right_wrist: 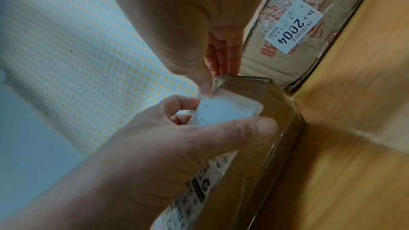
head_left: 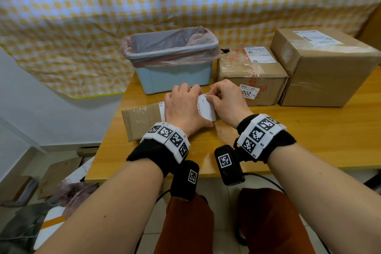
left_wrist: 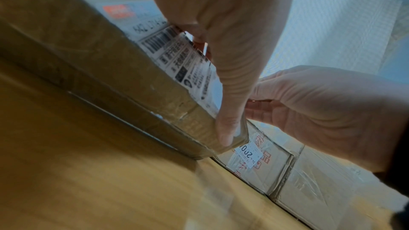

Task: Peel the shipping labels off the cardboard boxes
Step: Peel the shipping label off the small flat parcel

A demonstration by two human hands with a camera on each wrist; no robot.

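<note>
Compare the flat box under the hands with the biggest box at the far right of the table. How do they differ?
The flat box is thin and lies nearest the person; the biggest box is tall and stands at the back right. The left hand holds the flat box while the right hand picks at its label; the biggest box is untouched, its label lying flat on top. Both are brown, taped cardboard.

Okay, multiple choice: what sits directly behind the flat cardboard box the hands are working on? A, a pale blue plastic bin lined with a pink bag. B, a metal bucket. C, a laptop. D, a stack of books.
A: the pale blue plastic bin with its pink bag liner stands just beyond the flat cardboard box on the wooden table.
</note>
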